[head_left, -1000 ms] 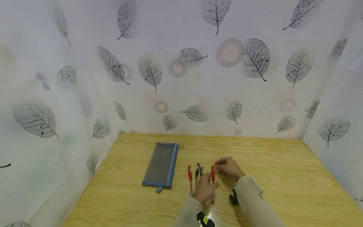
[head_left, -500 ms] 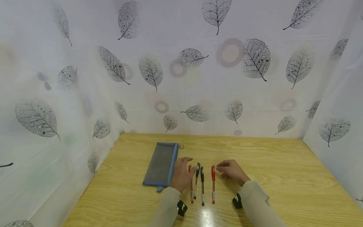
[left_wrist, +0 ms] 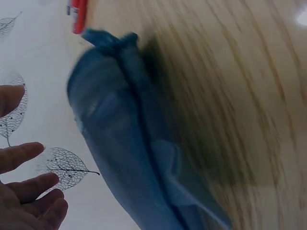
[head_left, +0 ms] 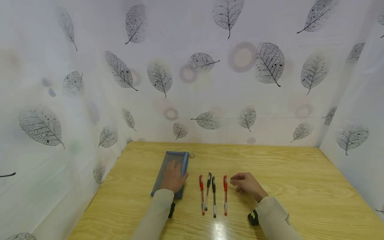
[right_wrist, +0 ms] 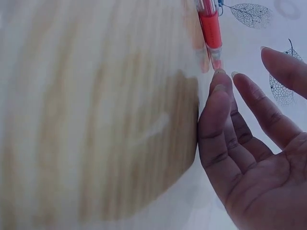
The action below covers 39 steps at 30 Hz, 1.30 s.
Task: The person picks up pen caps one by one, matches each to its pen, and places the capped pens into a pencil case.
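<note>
My left hand [head_left: 173, 176] is over the blue-edged mesh zip pouch [head_left: 160, 173], fingers spread; whether it touches the mesh cannot be told. In the left wrist view the blue pouch [left_wrist: 112, 124] fills the middle, with the fingers apart at the left. Right of the pouch lie a red pen [head_left: 201, 186], a black pen [head_left: 208, 181], another black pen [head_left: 214, 190] and a second red pen [head_left: 225, 186], capped and roughly side by side. My right hand [head_left: 247, 185] rests just right of that second red pen, loosely bent and holding nothing.
The wooden table [head_left: 285, 166] runs back to a leaf-printed curtain [head_left: 210, 90], which also hangs along both sides. A small metal ring [head_left: 192, 155] sits at the pouch's far right corner.
My left hand has let go of the second red pen and moved left, past the other pens, to over the pouch. The right hand has shifted slightly right, away from that pen.
</note>
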Available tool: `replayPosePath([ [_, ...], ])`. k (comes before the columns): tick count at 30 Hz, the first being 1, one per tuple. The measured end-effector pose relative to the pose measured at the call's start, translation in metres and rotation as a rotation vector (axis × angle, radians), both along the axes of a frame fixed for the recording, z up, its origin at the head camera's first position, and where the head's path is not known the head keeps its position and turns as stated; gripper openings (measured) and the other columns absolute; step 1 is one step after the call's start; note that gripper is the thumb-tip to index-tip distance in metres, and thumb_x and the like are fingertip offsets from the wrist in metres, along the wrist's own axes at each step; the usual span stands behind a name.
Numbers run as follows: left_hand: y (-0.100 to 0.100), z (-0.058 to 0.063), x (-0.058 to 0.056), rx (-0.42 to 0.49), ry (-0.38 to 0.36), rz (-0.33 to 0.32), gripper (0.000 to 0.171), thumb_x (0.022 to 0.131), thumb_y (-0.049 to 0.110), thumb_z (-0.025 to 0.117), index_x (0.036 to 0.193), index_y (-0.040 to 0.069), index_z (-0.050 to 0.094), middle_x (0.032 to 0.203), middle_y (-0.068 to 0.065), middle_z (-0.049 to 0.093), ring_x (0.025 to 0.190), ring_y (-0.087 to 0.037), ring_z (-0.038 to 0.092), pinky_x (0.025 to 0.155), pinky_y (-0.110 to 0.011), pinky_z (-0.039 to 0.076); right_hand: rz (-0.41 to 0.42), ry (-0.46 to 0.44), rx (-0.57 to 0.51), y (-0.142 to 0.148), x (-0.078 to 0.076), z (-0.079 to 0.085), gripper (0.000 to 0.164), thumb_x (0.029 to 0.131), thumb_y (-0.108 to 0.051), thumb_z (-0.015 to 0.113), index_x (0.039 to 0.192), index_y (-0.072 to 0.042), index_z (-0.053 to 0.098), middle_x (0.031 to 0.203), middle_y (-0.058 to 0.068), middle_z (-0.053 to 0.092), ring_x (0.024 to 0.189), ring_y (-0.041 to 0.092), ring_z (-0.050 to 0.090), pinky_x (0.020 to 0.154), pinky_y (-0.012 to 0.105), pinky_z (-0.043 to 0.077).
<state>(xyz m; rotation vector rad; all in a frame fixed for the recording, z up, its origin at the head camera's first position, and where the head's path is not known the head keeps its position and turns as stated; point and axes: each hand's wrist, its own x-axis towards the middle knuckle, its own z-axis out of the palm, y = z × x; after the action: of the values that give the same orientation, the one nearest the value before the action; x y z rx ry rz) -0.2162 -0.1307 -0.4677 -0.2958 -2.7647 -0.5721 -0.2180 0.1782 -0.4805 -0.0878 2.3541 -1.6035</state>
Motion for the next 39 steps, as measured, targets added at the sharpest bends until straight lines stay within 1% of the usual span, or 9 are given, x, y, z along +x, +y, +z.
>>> replayPosePath([
  [5,-0.004,-0.004,-0.004,-0.033,-0.047,-0.020,0.050,0.092,0.027,0.065,0.125,-0.008,0.056,0.135,-0.034,0.043,0.127,-0.048,0.041,0.098,-0.058,0.042,0.012,0.007,-0.009,0.000,0.002,-0.001,0.031,0.093,-0.015,0.063,0.113,0.009,0.062,0.094,0.011,0.067,0.069,0.019,0.061,0.063,0.035,0.055],
  [10,-0.007,-0.018,-0.007,-0.039,-0.111,-0.036,0.060,0.095,0.037,0.059,0.129,-0.012,0.050,0.142,-0.037,0.032,0.133,-0.050,0.030,0.107,-0.058,0.033,0.014,0.004,-0.015,0.000,0.005,0.000,0.030,0.093,-0.015,0.062,0.113,0.009,0.062,0.096,0.011,0.066,0.068,0.019,0.060,0.063,0.035,0.054],
  [13,-0.007,-0.021,-0.007,-0.033,-0.186,-0.006,0.062,0.094,0.035,0.060,0.130,-0.014,0.047,0.145,-0.039,0.026,0.136,-0.052,0.023,0.110,-0.059,0.026,0.014,0.004,-0.013,0.000,0.006,0.000,0.030,0.093,-0.015,0.062,0.113,0.008,0.063,0.095,0.011,0.067,0.068,0.019,0.060,0.062,0.034,0.054],
  [14,-0.005,-0.018,-0.006,-0.018,-0.226,0.010,0.060,0.092,0.029,0.063,0.130,-0.015,0.047,0.145,-0.039,0.025,0.136,-0.052,0.022,0.110,-0.061,0.025,0.015,0.004,-0.012,0.000,0.007,0.000,0.030,0.093,-0.015,0.062,0.113,0.008,0.063,0.095,0.011,0.067,0.067,0.019,0.060,0.062,0.034,0.054],
  [20,-0.002,-0.019,-0.006,0.035,-0.312,0.061,0.059,0.093,0.019,0.062,0.133,-0.019,0.040,0.147,-0.041,0.018,0.137,-0.055,0.017,0.108,-0.066,0.021,0.027,0.012,-0.010,-0.001,0.007,0.001,0.031,0.093,-0.015,0.062,0.113,0.009,0.062,0.094,0.011,0.067,0.067,0.019,0.061,0.060,0.034,0.053],
  [26,-0.002,-0.020,-0.008,0.006,-0.343,0.044,0.050,0.095,0.013,0.056,0.129,-0.021,0.043,0.142,-0.042,0.026,0.133,-0.057,0.024,0.106,-0.064,0.028,0.028,0.022,0.010,-0.004,0.008,0.003,0.031,0.093,-0.015,0.063,0.112,0.009,0.063,0.092,0.011,0.068,0.065,0.020,0.061,0.059,0.034,0.053],
  [31,-0.003,-0.022,-0.011,-0.042,-0.341,0.014,0.032,0.096,0.006,0.051,0.112,-0.021,0.057,0.133,-0.042,0.038,0.124,-0.057,0.035,0.101,-0.062,0.036,0.024,0.026,0.014,-0.007,0.009,0.002,0.028,0.092,-0.013,0.064,0.109,0.009,0.064,0.091,0.011,0.068,0.062,0.018,0.059,0.057,0.034,0.053],
  [35,-0.002,-0.020,-0.009,-0.087,-0.287,-0.007,0.020,0.093,0.001,0.053,0.089,-0.014,0.064,0.106,-0.032,0.055,0.105,-0.048,0.052,0.091,-0.056,0.047,0.020,0.020,0.013,-0.010,0.009,0.001,0.026,0.092,-0.012,0.064,0.108,0.009,0.064,0.089,0.010,0.068,0.061,0.017,0.059,0.057,0.033,0.053],
  [39,-0.003,-0.020,-0.006,-0.058,-0.265,0.000,0.017,0.092,-0.002,0.053,0.078,-0.007,0.062,0.082,-0.019,0.057,0.077,-0.034,0.059,0.070,-0.046,0.055,0.002,0.012,0.027,-0.012,0.008,0.000,0.024,0.091,-0.011,0.065,0.106,0.008,0.065,0.084,0.009,0.067,0.061,0.017,0.058,0.056,0.033,0.053],
])
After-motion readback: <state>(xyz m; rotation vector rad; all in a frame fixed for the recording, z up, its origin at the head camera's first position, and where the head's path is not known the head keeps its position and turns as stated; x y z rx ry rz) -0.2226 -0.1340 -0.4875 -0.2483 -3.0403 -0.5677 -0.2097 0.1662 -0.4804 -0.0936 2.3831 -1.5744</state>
